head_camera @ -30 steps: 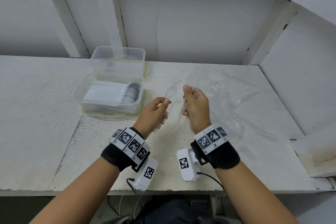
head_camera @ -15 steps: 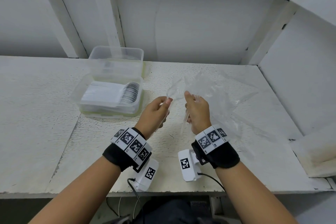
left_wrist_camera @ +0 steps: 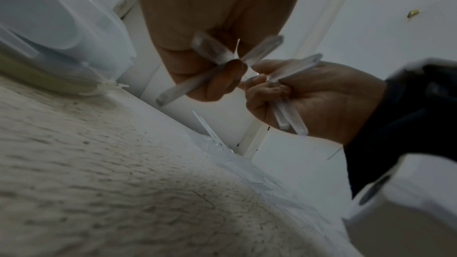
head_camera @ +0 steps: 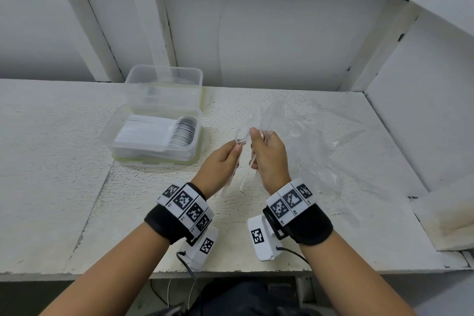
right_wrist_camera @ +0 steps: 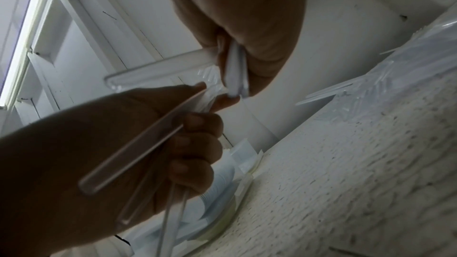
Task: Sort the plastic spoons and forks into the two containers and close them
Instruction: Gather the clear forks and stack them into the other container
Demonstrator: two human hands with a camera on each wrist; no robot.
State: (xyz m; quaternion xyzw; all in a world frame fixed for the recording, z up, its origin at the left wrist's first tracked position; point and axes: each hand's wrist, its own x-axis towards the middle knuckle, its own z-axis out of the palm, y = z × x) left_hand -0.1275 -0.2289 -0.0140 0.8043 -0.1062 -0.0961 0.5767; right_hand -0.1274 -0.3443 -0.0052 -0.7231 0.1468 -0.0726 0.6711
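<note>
My left hand (head_camera: 230,154) grips a few clear plastic utensils (left_wrist_camera: 180,87) by their handles, and its fingertips meet a clear spoon (head_camera: 242,136) between the two hands. My right hand (head_camera: 259,146) grips a bundle of clear utensils (left_wrist_camera: 287,116), with their heads rising above the fist. Both hands hover over the table's middle. To the left, the near clear container (head_camera: 109,131) holds a neat stack of spoons (head_camera: 164,133). Behind it, the second clear container (head_camera: 179,95) looks empty. I cannot tell forks from spoons inside either fist.
A crumpled clear plastic bag (head_camera: 320,141) with more clear utensils lies on the white table (head_camera: 64,161) just right of my hands. White wall panels and beams close the back, and a side wall closes the right. No container lids are in view.
My hands have drawn closer, so the left fingertips now reach the spoon by my right thumb. The bag by the right hand has shifted slightly.
</note>
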